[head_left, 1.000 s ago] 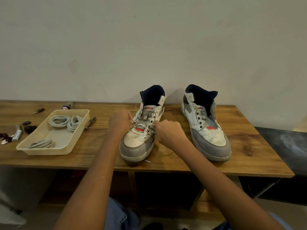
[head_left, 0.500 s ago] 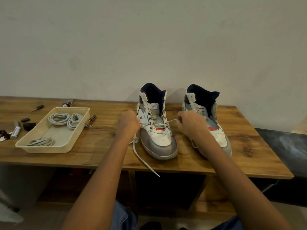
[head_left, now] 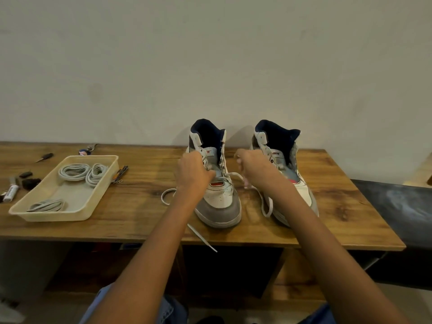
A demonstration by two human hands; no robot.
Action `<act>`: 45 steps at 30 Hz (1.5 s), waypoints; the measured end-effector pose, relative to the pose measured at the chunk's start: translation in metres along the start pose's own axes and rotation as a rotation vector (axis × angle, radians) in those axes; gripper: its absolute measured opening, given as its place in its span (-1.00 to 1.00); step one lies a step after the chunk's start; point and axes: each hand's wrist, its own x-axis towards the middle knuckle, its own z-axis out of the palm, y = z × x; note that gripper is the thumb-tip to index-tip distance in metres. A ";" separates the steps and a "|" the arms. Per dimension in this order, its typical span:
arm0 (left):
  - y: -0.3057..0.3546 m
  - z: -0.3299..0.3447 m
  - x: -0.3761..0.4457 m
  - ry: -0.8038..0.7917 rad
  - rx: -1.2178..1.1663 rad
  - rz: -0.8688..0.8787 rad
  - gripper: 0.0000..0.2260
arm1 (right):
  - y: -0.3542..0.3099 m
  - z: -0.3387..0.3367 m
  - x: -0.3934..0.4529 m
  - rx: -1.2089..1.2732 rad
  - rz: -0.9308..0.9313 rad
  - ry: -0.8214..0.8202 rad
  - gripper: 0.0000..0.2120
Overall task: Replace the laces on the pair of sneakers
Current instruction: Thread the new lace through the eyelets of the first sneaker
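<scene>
While both hands work at the left sneaker (head_left: 216, 183), the step in hand looks like lacing or unlacing its lower eyelets; which of the two cannot be told from this view.

Desk (head_left: 140, 220): wooden, set against a plain wall. Both sneakers stand near its back edge, toes toward the front edge, the right sneaker (head_left: 278, 160) just beside the left one and showing no lace in its upper eyelets.

Tray (head_left: 70, 216): cream plastic, near the desk's left end. Contents: two coiled grey laces (head_left: 83, 172) at its far end, one flatter bundle at its near left corner. Judged to be the spare or removed laces.

Left hand (head_left: 191, 169): curled at the left side of the left sneaker's eyelets, fingers closed, apparently pinching the white lace (head_left: 231, 175). Right hand (head_left: 254, 170): curled between the two sneakers, fingers closed on the lace's other run, which loops down onto the desk beside the right sneaker.

Lace: crosses the left sneaker's tongue; one end loops on the desk left of the left forearm, and its tip hangs past the front edge.

Next move, judged: even tension from both hands, then one tip fed through the next eyelet; this calls for a fine pinch near the tip.

Small tools and a marker (head_left: 10, 192) lie at the desk's left edge.
</scene>
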 end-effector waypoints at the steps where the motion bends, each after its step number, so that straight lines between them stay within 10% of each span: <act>1: -0.001 -0.001 0.000 -0.002 -0.035 -0.021 -0.78 | 0.002 0.001 0.001 -0.017 -0.007 0.012 -0.80; 19: -0.005 0.009 -0.010 0.003 -0.095 -0.011 -0.80 | -0.022 0.043 -0.001 0.045 -0.064 0.302 -0.84; 29: -0.035 0.005 0.003 -0.238 -0.832 -0.330 -0.90 | -0.030 0.052 0.001 0.276 -0.156 0.399 -0.87; 45: -0.036 0.009 0.002 -0.267 -0.842 -0.232 -0.91 | -0.028 0.060 0.004 0.395 -0.214 0.458 -0.90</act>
